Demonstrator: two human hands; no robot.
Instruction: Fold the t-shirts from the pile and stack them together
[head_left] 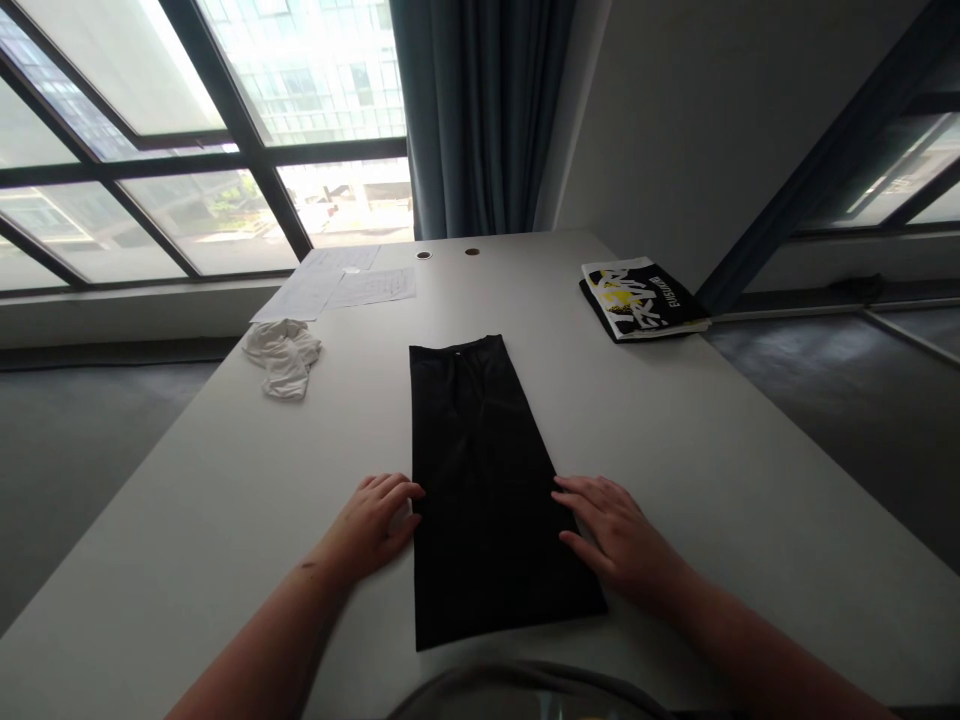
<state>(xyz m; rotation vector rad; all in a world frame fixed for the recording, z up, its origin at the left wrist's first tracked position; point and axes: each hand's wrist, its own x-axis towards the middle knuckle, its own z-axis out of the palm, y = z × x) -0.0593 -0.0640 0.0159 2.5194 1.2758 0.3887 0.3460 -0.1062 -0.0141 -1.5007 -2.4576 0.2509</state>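
A black garment (487,490) with a waistband at its far end lies flat and lengthwise on the white table. Whether it is trousers or a skirt I cannot tell. My left hand (375,525) rests at its left edge, with fingertips and thumb touching the cloth and a gap between them. On the opposite edge, my right hand (611,530) has its fingers spread, their tips on the fabric. Neither hand grips it.
On the white table (360,400) a crumpled white cloth (285,355) lies at the left, near paper sheets (367,288). Folded black-and-white printed fabric (645,300) sits at the back right. Two cable holes, a blue curtain (480,120) and windows are beyond.
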